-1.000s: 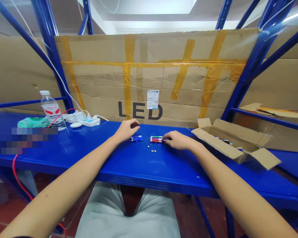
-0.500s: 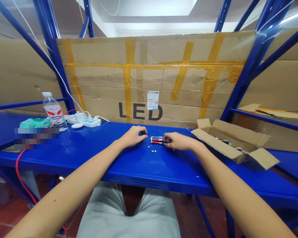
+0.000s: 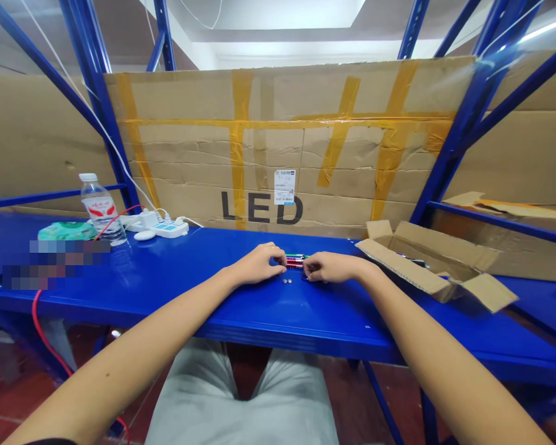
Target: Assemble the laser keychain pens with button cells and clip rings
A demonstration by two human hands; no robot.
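Several slim coloured metal tubes [image 3: 295, 264], green and red among them, lie side by side on the blue table between my hands. My left hand [image 3: 262, 263] is at their left ends, thumb and fingers curled close together; whatever is between its fingertips is hidden. My right hand [image 3: 331, 267] is closed at their right ends, its fingers bent down around a small dark item [image 3: 304, 277] that I cannot make out. Two small silvery discs [image 3: 287, 281], like button cells, lie on the table just in front of the tubes.
An open cardboard box [image 3: 398, 266] with items inside stands to the right. On the left are a water bottle [image 3: 102, 213], a green soft pack [image 3: 67, 230], a white power strip [image 3: 169, 228] and a red cable [image 3: 39, 321]. A large cardboard panel [image 3: 189, 161] closes off the back.
My left hand has moved right to the tubes, its fingers drawing together. The third disc beside it no longer shows. My right hand has shifted slightly and stays closed.
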